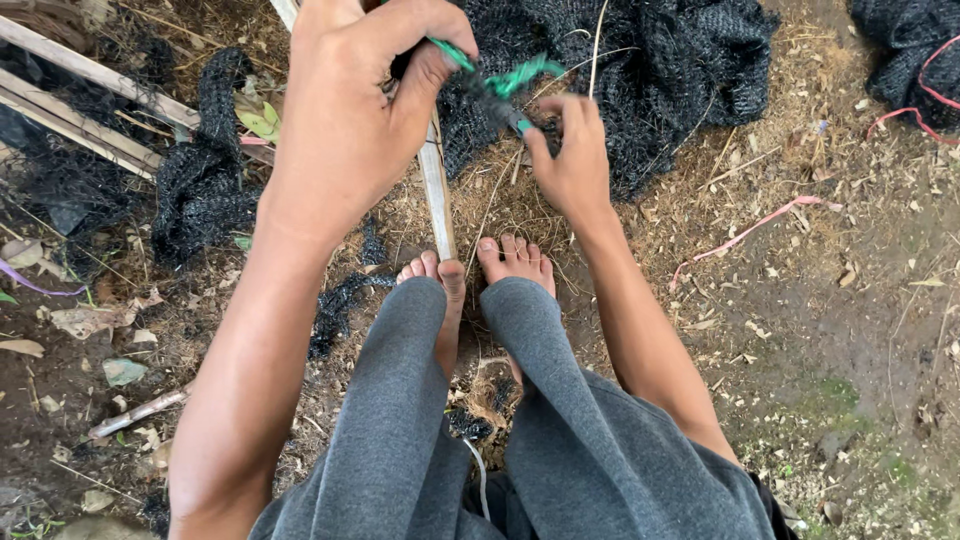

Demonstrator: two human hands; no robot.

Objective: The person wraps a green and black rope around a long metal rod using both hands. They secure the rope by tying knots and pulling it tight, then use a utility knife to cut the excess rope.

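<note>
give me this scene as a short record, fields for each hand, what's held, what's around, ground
left hand: raised, fingers closed on a green cord
right hand: pinching the cord's other end at the black netting
cord: runs between the two hands, tangled with netting in the middle
stick: pale, lies under the hands, reaching toward the bare feet
legs: grey trousers
around: more netting at left, pink string at right
ground: dirt with dry straw and litter
</note>
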